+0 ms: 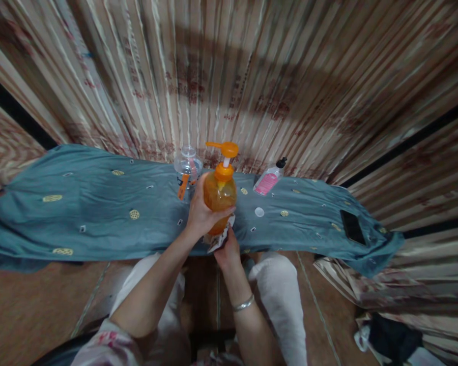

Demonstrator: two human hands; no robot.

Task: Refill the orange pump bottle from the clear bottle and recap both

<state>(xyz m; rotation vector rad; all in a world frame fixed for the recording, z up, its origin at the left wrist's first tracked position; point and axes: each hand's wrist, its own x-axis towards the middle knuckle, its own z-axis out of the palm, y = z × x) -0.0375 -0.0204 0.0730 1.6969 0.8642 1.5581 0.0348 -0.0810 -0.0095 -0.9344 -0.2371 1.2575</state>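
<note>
An orange pump bottle (pixel 217 195) of amber liquid is held up over the near edge of the table, its pump head on top pointing left. My left hand (pixel 201 211) is wrapped around its left side, thumb across the front. Below, my right hand (pixel 228 247) is closed on a crumpled whitish cloth (pixel 223 236) against the bottle's base; whether it is fabric or paper I cannot tell. Behind my left hand stands a clear plastic bottle (pixel 188 161) without a cap, with an orange label. A round white lid (pixel 259 212) lies right of the pump bottle.
A bottle with a pink label and black top (pixel 268 181) stands at the back right of the table. Toward the right end lies a black phone (pixel 352 227). Green patterned cloth (pixel 103 218) covers the table. Striped curtains (pixel 229 76) hang close behind it and at both sides.
</note>
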